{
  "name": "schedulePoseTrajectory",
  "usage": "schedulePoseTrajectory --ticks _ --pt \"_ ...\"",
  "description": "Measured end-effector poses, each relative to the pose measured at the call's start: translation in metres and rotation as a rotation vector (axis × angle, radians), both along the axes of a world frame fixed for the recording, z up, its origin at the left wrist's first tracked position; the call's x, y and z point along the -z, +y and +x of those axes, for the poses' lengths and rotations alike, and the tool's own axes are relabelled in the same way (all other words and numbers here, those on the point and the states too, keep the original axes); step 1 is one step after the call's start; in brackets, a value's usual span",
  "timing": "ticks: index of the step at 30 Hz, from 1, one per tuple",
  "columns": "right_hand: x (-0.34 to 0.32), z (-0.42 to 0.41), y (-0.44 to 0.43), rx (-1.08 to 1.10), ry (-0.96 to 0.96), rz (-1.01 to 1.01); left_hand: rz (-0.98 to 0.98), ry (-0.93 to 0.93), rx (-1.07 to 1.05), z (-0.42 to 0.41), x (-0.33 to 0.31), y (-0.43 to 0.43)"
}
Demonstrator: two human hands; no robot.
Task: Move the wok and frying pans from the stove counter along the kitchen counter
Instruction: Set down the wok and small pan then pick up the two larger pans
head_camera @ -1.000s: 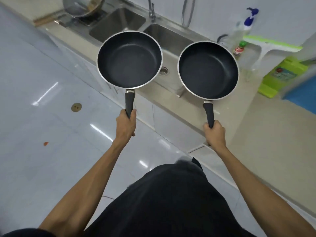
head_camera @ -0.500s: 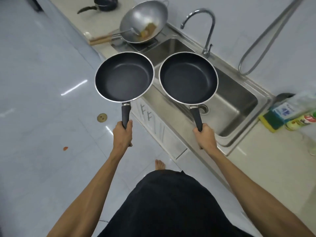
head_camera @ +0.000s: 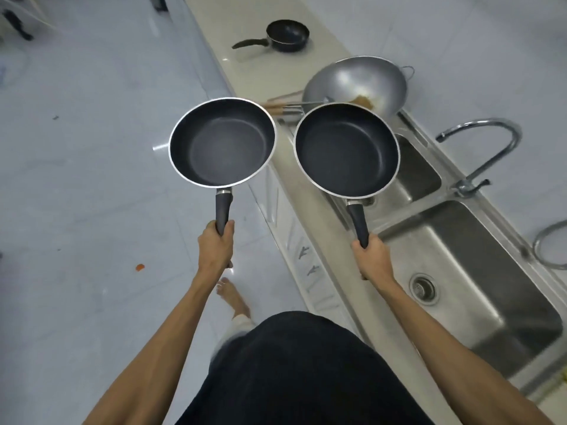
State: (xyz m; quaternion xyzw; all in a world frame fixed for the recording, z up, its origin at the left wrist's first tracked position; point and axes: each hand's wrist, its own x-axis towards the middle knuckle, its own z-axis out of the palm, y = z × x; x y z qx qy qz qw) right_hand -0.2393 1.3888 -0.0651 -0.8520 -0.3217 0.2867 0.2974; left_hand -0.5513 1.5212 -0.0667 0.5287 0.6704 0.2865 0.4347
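I carry two black non-stick frying pans level in front of me. My left hand grips the handle of the left frying pan, which hangs over the floor. My right hand grips the handle of the right frying pan, held above the counter edge and the small sink basin. Beyond them a steel wok sits on the counter with wooden-handled utensils resting in it. A small black saucepan stands farther along the counter.
A beige counter runs from far centre toward near right. A double steel sink with a curved tap lies to my right. White tiled floor spreads left, where my bare foot steps.
I have walked along the counter with both pans. The sink has slid toward me and to the right, and the wok and small saucepan have come fully into view ahead.
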Motion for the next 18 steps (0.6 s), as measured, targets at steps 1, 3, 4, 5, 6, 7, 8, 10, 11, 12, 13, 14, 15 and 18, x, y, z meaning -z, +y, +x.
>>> schedulePoseTrajectory --ticks 1,3,4,5,6,7,8,10,11,12,13,14,15,18 --pt "0.000 -0.004 0.021 -0.001 -0.006 0.004 0.000 0.000 -0.014 -0.008 0.000 0.019" --pt "-0.002 -0.015 0.066 0.003 -0.004 0.003 -0.003 0.001 -0.033 -0.025 0.000 0.061" --pt "-0.004 -0.022 0.091 0.001 -0.006 -0.001 -0.007 0.005 -0.037 -0.035 0.000 0.084" --pt "-0.006 -0.029 0.116 -0.003 -0.009 -0.002 -0.011 0.014 -0.035 -0.046 0.000 0.107" --pt "-0.007 -0.037 0.141 0.000 -0.006 -0.001 -0.018 0.024 -0.029 -0.058 -0.001 0.129" --pt "-0.009 -0.045 0.167 0.005 -0.002 0.001 -0.023 0.029 -0.025 -0.071 -0.002 0.152" --pt "-0.011 -0.054 0.192 0.007 0.000 0.008 -0.021 0.030 -0.020 -0.084 -0.003 0.175" --pt "-0.013 -0.071 0.238 0.015 0.011 0.028 -0.010 0.040 0.006 -0.109 -0.007 0.220" --pt "-0.015 -0.079 0.261 0.022 0.021 0.037 -0.004 0.051 0.019 -0.120 -0.011 0.242" --pt "-0.016 -0.087 0.282 0.022 0.018 0.038 0.003 0.065 0.025 -0.129 -0.013 0.261" --pt "-0.018 -0.095 0.300 0.016 0.009 0.034 0.006 0.077 0.026 -0.137 -0.015 0.278" --pt "-0.019 -0.103 0.316 0.010 0.000 0.030 0.007 0.083 0.028 -0.145 -0.017 0.295" --pt "-0.022 -0.111 0.334 0.008 -0.008 0.031 0.008 0.087 0.033 -0.150 -0.018 0.314" --pt "-0.028 -0.127 0.389 -0.008 -0.042 0.030 0.007 0.102 0.014 -0.166 -0.021 0.371"
